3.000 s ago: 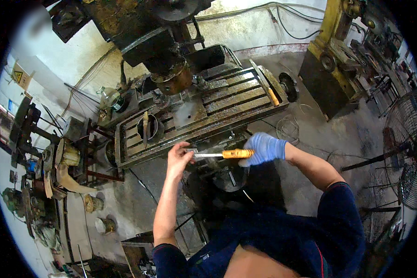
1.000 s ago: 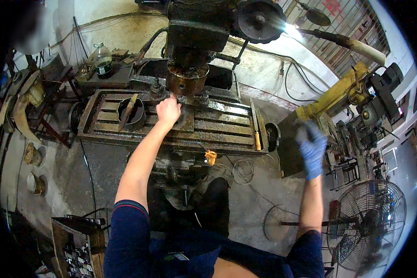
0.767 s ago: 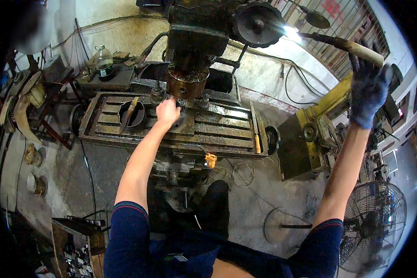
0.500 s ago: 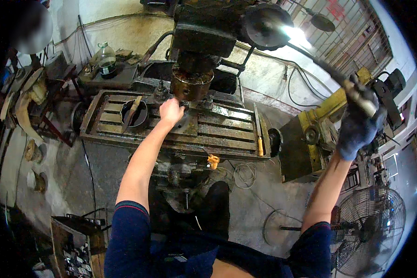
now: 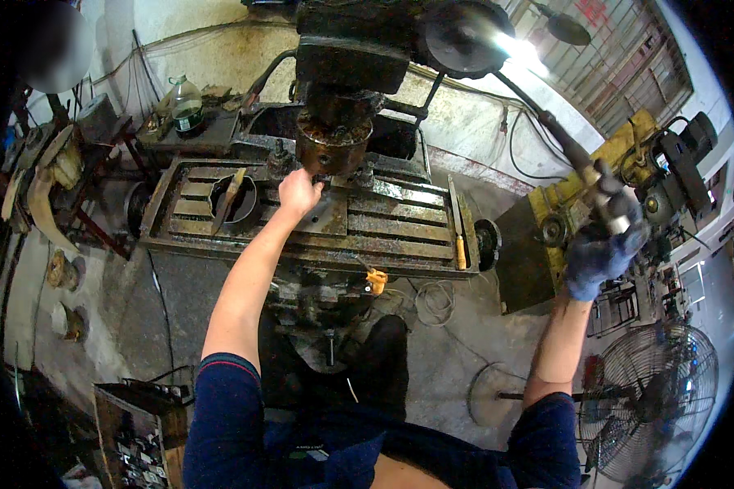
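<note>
My bare left hand [image 5: 298,194] is closed just beneath the round, rust-brown spindle head [image 5: 333,147] of a large drilling or milling machine. What its fingers pinch is hidden; a small dark part shows beside the thumb. My right hand [image 5: 603,257], in a dark grey-blue glove, is wrapped round the end of a long lever [image 5: 569,147] that slants up toward the machine. Below the spindle lies the slotted metal worktable [image 5: 400,235]. On its left part stands a dark round pot [image 5: 243,204] with a wooden-handled brush [image 5: 232,196] across it.
A file with a yellow handle [image 5: 461,253] lies along the table's right end. An orange-yellow object [image 5: 376,281] sits at the front edge. To the right are a yellow machine [image 5: 538,244] and a caged fan [image 5: 648,403]. A plastic bottle [image 5: 187,107] stands back left.
My right hand has moved left and slightly down, swinging the lever with it. My left hand keeps its place under the spindle head.
</note>
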Demonstrator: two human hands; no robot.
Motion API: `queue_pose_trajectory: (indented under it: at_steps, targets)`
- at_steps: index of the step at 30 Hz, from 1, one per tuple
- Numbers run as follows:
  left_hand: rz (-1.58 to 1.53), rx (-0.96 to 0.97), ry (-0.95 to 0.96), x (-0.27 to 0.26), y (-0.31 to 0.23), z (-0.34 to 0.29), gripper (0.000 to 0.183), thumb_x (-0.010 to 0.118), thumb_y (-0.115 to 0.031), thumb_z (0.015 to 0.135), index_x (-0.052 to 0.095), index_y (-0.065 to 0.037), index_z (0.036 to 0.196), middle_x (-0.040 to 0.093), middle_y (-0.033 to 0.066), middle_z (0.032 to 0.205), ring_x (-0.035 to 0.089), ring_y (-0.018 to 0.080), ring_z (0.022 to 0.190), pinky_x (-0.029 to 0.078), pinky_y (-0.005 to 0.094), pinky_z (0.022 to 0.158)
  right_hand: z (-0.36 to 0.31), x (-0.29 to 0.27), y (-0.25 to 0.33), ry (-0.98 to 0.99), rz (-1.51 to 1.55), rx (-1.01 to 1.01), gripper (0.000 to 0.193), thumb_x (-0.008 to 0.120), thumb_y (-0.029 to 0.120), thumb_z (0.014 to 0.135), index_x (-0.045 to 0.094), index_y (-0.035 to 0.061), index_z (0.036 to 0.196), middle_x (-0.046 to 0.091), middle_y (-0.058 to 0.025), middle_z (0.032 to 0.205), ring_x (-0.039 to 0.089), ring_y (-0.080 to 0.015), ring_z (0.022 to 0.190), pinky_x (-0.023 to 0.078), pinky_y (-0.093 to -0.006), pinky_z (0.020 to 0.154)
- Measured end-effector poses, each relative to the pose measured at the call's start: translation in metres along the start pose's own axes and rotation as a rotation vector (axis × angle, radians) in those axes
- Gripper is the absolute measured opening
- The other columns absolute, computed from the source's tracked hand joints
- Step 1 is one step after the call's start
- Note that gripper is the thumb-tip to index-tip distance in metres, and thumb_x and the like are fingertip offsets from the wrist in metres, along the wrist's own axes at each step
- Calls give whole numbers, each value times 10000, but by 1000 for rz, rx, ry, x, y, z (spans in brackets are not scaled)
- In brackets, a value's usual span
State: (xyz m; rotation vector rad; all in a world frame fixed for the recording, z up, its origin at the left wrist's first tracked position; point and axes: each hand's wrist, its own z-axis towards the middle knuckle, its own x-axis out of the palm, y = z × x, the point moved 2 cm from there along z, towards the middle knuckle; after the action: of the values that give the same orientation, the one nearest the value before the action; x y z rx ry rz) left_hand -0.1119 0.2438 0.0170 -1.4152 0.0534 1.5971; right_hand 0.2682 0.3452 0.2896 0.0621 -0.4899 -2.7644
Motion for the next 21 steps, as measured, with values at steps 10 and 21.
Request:
queue_pose_trajectory:
  at_steps: [10, 21]
  targets:
    - [-15, -11, 60, 1, -2, 2, 290, 698, -261, 664, 629, 17, 708, 610, 200, 741, 602, 348, 749, 492, 418, 652, -8, 13, 8, 45, -29, -32, 427, 319, 405, 921, 453, 30, 766, 589, -164, 906, 548, -354, 949, 334, -467, 939]
    - [13, -23, 35, 2, -1, -3, 272, 698, -253, 670, 636, 5, 728, 614, 192, 710, 607, 348, 724, 493, 425, 637, -21, 10, 4, -13, -104, 32, 367, 398, 361, 896, 458, 46, 719, 588, -173, 915, 515, -367, 1019, 300, -507, 968]
